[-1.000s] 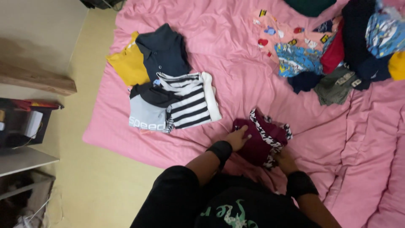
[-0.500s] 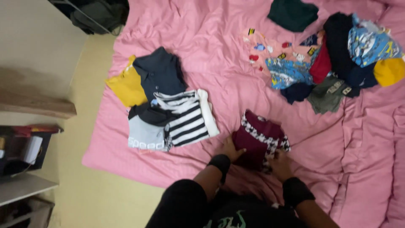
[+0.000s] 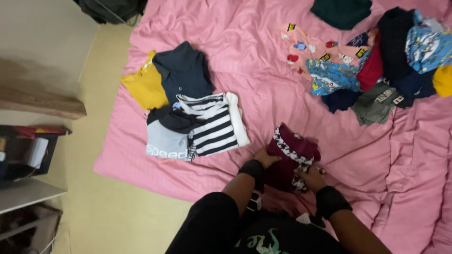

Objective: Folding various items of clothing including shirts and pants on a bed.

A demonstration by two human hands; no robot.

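A maroon garment [image 3: 293, 149] with black-and-white houndstooth trim lies folded small on the pink bedsheet [image 3: 263, 61] just in front of me. My left hand [image 3: 265, 157] presses on its left edge, fingers on the cloth. My right hand [image 3: 310, 178] grips its near right corner at the houndstooth band. Both wrists wear black bands. To the left sit folded clothes: a striped black-and-white top [image 3: 214, 124], a grey and black piece [image 3: 167, 136], a navy polo [image 3: 183, 73] and a yellow shirt [image 3: 146, 87].
A heap of unfolded clothes [image 3: 381, 61] in blue, red, black, olive and yellow fills the upper right of the bed. Yellowish floor [image 3: 89, 197] runs along the left, with a shelf unit [image 3: 23, 160] and a wooden ledge [image 3: 37, 103]. A dark bag [image 3: 110, 8] lies at the top left.
The maroon garment has been folded tighter and pulled slightly toward me. Both hands stayed on it; the view shifted a little.
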